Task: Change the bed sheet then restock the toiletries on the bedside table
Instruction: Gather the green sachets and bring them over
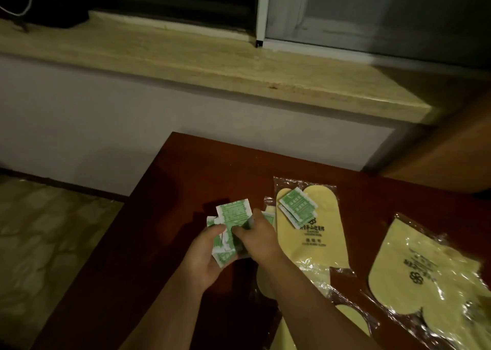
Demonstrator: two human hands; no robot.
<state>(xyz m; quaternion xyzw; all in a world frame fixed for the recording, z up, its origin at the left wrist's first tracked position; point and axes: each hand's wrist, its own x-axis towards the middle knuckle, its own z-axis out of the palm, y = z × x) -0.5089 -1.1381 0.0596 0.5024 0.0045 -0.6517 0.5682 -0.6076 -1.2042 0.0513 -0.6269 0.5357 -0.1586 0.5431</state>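
The single head-worn camera looked forward and steeply down onto the dark red worktop (186,169), close above it, so that both forearms entered from the bottom edge. Beyond the worktop's far edge it took in a stone window ledge (186,57) and the floor at left.

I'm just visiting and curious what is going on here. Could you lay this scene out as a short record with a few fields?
surface: dark red wooden table beside a stone window ledge
left hand: holds a bunch of green-and-white sachets
right hand: pinches at the same bunch
already laid out: two sachets lying on a wrapped pack of yellow slippers
also on table: second slipper pack to the right
stage: restocking under way
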